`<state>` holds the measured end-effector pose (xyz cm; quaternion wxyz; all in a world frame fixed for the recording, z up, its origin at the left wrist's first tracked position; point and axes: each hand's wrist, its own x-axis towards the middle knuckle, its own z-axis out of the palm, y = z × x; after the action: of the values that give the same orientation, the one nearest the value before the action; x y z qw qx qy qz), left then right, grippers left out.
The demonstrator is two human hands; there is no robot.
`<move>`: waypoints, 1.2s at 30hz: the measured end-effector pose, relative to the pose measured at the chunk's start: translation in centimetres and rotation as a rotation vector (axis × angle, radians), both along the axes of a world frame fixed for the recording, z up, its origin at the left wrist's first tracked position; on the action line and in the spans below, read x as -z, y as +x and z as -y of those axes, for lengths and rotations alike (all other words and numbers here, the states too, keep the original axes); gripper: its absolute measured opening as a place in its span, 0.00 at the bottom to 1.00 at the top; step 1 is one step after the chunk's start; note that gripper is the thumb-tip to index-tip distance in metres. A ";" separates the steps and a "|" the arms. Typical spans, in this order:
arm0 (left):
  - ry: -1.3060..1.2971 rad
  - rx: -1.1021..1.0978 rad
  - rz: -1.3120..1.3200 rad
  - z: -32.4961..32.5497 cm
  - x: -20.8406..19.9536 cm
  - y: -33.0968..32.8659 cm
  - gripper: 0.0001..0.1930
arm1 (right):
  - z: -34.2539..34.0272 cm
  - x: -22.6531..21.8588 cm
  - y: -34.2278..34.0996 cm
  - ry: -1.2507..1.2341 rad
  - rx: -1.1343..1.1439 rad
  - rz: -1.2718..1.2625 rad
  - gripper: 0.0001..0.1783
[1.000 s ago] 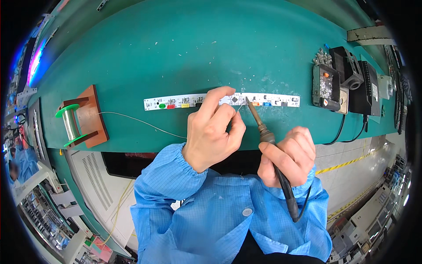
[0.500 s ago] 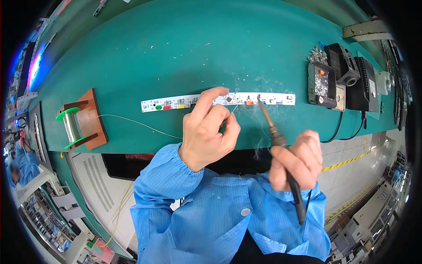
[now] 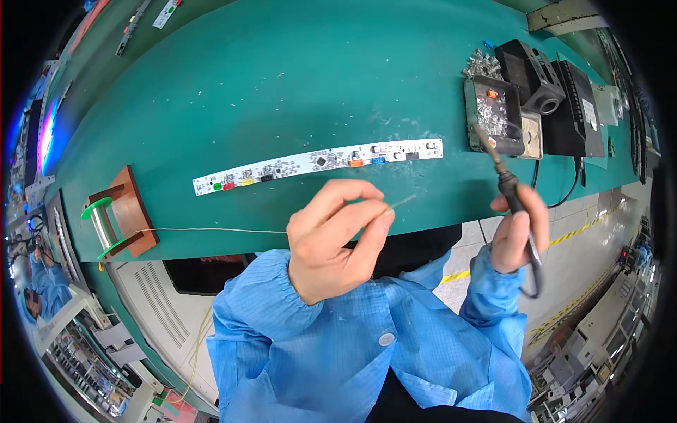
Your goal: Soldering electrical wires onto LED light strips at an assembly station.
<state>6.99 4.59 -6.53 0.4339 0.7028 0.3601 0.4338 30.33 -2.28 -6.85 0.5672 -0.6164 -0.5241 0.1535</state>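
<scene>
My left hand (image 3: 335, 236) pinches solder wire (image 3: 218, 230) between thumb and forefinger, just in front of the circuit board; the wire's short end sticks out to the right. The wire runs left to a spool (image 3: 104, 227) with green rims. In my right hand (image 3: 518, 233) is a soldering iron (image 3: 509, 185), its tip at the front of a black tray (image 3: 470, 113) holding bright bits and an orange piece. A long white circuit board (image 3: 303, 166) with green, red, yellow, black, orange and blue parts lies on the green mat, touched by neither hand.
The spool sits on a brown stand (image 3: 141, 211) at the left. Beyond the tray are a heap of small metal parts (image 3: 483, 65), a black iron holder (image 3: 536, 74) and a black box (image 3: 575, 116). A cable (image 3: 568, 190) hangs off the edge. Another board (image 3: 167, 13) lies far left.
The iron has left the board and moved right to the tray. My left hand has drawn back off the board toward me, still pinching the solder wire. The view has shifted somewhat.
</scene>
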 end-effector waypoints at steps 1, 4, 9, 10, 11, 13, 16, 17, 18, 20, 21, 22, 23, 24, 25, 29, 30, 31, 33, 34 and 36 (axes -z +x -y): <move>0.052 -0.068 -0.046 -0.3 -0.1 0.4 0.06 | -0.5 -1.4 -0.6 -0.077 0.037 -0.226 0.19; 0.103 -0.238 -0.135 -0.7 0.6 1.0 0.07 | -2.6 -2.7 1.2 -0.299 -0.220 -0.353 0.21; 0.082 -0.274 -0.214 -1.3 1.0 2.0 0.07 | -5.6 -3.8 1.1 -0.462 -0.319 -0.343 0.16; 0.090 -0.263 -0.164 -1.5 1.1 2.4 0.07 | -5.6 -4.0 1.5 -0.457 -0.333 -0.320 0.16; 0.093 -0.274 -0.171 -1.6 1.3 2.6 0.07 | -5.9 -4.6 2.0 -0.472 -0.381 -0.380 0.10; 0.158 -0.269 -0.235 -1.9 1.6 2.6 0.08 | -6.4 -4.2 1.7 -0.486 -0.388 -0.396 0.11; 0.148 -0.264 -0.253 -1.8 1.6 2.4 0.08 | -6.6 -4.1 1.7 -0.530 -0.380 -0.384 0.11; 0.162 -0.254 -0.285 -1.9 1.6 2.3 0.08 | -6.7 -3.8 1.7 -0.521 -0.369 -0.361 0.12; 0.161 -0.257 -0.287 -1.8 1.5 2.4 0.08 | -6.8 -3.7 1.7 -0.511 -0.357 -0.338 0.13; 0.080 -0.244 -0.301 -1.7 1.2 2.6 0.09 | -6.8 -3.7 1.9 -0.538 -0.374 -0.338 0.13; 0.077 -0.245 -0.302 -1.7 1.3 2.6 0.09 | -6.8 -3.8 2.0 -0.564 -0.387 -0.337 0.13; 0.112 -0.246 -0.290 -1.8 1.4 2.6 0.09 | -6.9 -3.7 2.0 -0.568 -0.389 -0.337 0.13; 0.145 -0.245 -0.278 -1.8 1.5 2.6 0.09 | -6.9 -3.6 1.9 -0.557 -0.387 -0.348 0.14; 0.140 -0.246 -0.278 -1.7 1.5 2.6 0.09 | -6.9 -3.6 1.9 -0.546 -0.385 -0.358 0.14; 0.132 -0.241 -0.277 -1.6 1.4 2.5 0.09 | -6.7 -3.5 2.0 -0.552 -0.386 -0.358 0.14; 0.140 -0.242 -0.282 -1.4 1.5 2.8 0.09 | -6.5 -3.3 2.6 -0.553 -0.408 -0.354 0.14; 0.137 -0.243 -0.282 -1.4 1.5 3.0 0.09 | -6.5 -3.3 2.6 -0.556 -0.396 -0.358 0.14; 0.138 -0.251 -0.287 -1.4 1.6 3.2 0.09 | -6.5 -3.3 2.7 -0.559 -0.397 -0.357 0.14; 0.135 -0.257 -0.293 -1.3 1.8 3.3 0.09 | -6.5 -3.4 2.7 -0.558 -0.411 -0.353 0.14; 0.148 -0.262 -0.291 -1.3 1.9 3.3 0.09 | -6.5 -3.3 2.7 -0.561 -0.411 -0.354 0.14; 0.162 -0.267 -0.289 -1.3 2.0 3.3 0.09 | -6.5 -3.1 2.8 -0.562 -0.416 -0.365 0.15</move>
<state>10.28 5.88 -8.49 0.2586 0.7365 0.4724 0.4094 33.12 4.27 -3.77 0.4169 -0.5911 -0.4660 0.5096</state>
